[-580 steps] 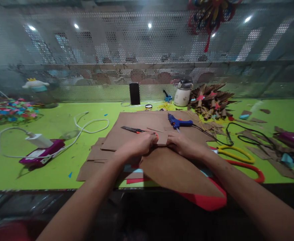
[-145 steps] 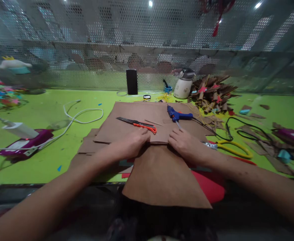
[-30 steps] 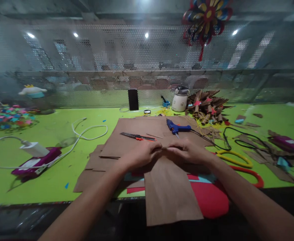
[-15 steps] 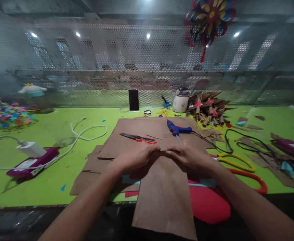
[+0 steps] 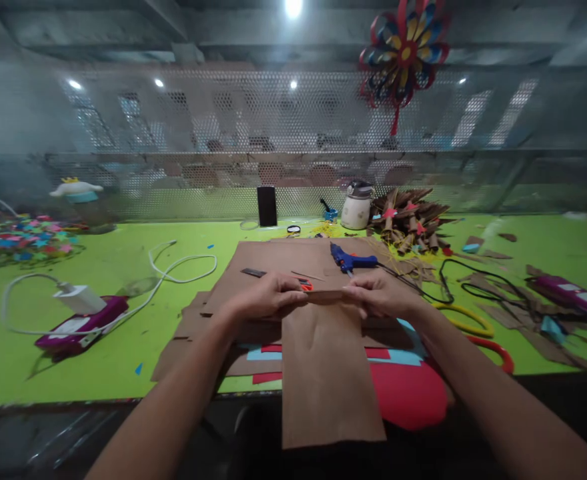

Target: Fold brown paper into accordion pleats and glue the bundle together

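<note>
A long strip of brown paper [image 5: 328,380] hangs down toward me over the table's front edge. Its far end is folded into a narrow band, pinched at the left by my left hand [image 5: 278,297] and at the right by my right hand [image 5: 376,293]. Both hands are closed, thumbs nearest me. Beneath them lie stacked brown paper sheets [image 5: 283,257]. A utility knife [image 5: 253,272] rests just beyond my left hand, partly hidden by it. The blue glue gun [image 5: 351,260] lies beyond my right hand. Red paper [image 5: 408,397] and light blue strips [image 5: 398,357] show under the brown strip.
Scissors with yellow and red handles [image 5: 468,321] lie right of my right forearm. Purple power strips [image 5: 86,327] and cables are at both sides. Rolled brown paper pieces [image 5: 408,217], a white bottle [image 5: 357,207] and a black phone-like slab [image 5: 267,206] stand at the back.
The folded end has been raised and turned, so its band now shows between my hands. My hands are slightly farther apart. The camera view has tilted up a little.
</note>
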`<control>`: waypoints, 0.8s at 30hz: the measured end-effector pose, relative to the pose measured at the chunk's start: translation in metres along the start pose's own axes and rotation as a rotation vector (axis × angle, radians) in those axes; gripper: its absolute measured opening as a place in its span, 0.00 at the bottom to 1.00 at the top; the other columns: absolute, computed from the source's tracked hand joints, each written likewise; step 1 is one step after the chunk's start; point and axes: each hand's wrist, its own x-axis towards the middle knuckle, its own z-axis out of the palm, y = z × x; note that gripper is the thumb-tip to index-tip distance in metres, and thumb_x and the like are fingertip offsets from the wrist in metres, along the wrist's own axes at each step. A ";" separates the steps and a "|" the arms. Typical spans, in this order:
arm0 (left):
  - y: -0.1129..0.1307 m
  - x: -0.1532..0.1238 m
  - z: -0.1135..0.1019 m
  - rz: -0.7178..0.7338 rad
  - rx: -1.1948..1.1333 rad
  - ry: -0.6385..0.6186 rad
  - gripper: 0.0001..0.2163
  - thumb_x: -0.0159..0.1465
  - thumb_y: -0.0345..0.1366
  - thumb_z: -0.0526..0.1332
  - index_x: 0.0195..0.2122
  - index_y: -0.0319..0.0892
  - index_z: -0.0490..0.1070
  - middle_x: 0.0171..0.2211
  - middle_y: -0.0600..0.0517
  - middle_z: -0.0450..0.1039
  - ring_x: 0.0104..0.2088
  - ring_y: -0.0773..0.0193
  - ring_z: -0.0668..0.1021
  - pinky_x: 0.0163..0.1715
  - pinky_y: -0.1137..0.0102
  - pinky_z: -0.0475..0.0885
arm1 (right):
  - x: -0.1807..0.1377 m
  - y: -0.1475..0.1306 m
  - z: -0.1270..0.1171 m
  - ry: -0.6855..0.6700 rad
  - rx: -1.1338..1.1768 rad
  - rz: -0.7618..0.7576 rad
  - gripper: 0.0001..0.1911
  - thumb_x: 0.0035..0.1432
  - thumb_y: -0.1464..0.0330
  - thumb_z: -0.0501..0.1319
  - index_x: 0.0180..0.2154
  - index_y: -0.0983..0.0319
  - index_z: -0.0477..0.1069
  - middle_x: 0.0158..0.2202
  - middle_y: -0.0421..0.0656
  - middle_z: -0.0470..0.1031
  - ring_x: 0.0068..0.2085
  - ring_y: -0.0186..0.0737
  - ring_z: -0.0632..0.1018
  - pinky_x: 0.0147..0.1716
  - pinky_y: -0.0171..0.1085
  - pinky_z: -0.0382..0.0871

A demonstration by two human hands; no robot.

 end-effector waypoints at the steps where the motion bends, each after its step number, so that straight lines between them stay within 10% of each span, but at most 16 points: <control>1: 0.000 -0.001 -0.001 0.019 -0.041 -0.016 0.16 0.60 0.45 0.54 0.23 0.38 0.62 0.13 0.59 0.56 0.14 0.75 0.57 0.15 0.77 0.50 | -0.001 0.001 -0.001 -0.010 0.081 -0.004 0.20 0.57 0.55 0.53 0.27 0.66 0.68 0.15 0.38 0.68 0.12 0.24 0.59 0.11 0.27 0.47; 6: 0.000 -0.002 0.001 0.035 -0.312 -0.100 0.14 0.58 0.45 0.57 0.25 0.38 0.63 0.14 0.60 0.56 0.13 0.76 0.59 0.14 0.77 0.52 | -0.001 -0.004 0.001 0.104 0.426 -0.171 0.18 0.56 0.57 0.56 0.41 0.64 0.68 0.26 0.41 0.74 0.23 0.29 0.72 0.23 0.29 0.65; 9: -0.002 -0.002 0.014 0.020 -0.475 -0.177 0.14 0.57 0.45 0.60 0.28 0.38 0.64 0.16 0.59 0.60 0.14 0.75 0.63 0.16 0.77 0.54 | -0.002 -0.020 0.008 -0.080 0.403 -0.237 0.28 0.47 0.62 0.65 0.51 0.61 0.64 0.40 0.45 0.72 0.39 0.37 0.74 0.36 0.34 0.68; 18: -0.005 0.003 0.036 -0.008 -0.646 -0.515 0.14 0.51 0.45 0.65 0.26 0.38 0.66 0.17 0.55 0.65 0.18 0.72 0.66 0.20 0.74 0.60 | -0.008 -0.052 0.016 -0.296 0.063 -0.428 0.16 0.52 0.60 0.61 0.37 0.67 0.72 0.34 0.46 0.70 0.37 0.37 0.71 0.39 0.36 0.66; 24: -0.005 0.002 0.041 0.002 -0.414 -0.347 0.19 0.49 0.52 0.64 0.25 0.38 0.68 0.20 0.52 0.68 0.22 0.66 0.71 0.24 0.70 0.67 | -0.009 -0.057 0.029 -0.230 0.057 -0.323 0.17 0.46 0.57 0.65 0.32 0.64 0.74 0.35 0.45 0.72 0.37 0.37 0.72 0.37 0.33 0.67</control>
